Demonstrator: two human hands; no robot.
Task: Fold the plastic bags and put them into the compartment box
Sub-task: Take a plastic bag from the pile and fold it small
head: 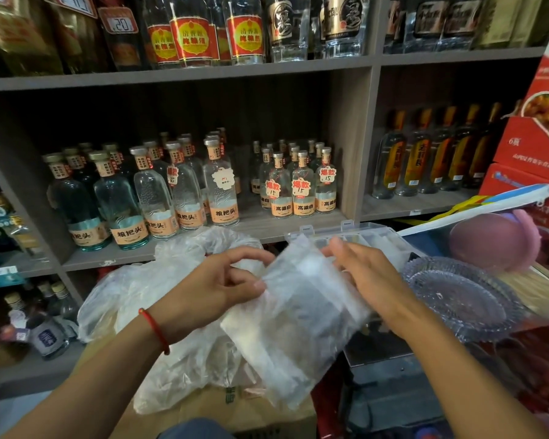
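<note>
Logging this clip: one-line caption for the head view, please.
Both hands, left hand and right hand, hold a clear plastic bag mid-fold before the compartment box and bottle shelves.

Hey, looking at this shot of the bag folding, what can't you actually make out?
Head view:
- Compartment box: its compartments are hidden behind the right hand and the plastic bag.
- Right fingertips: motion-blurred, grip unclear.
- Plastic bag: blurred, fold count unreadable.
- Left hand: pinches the bag's edge; fingertips partly covered.
</note>
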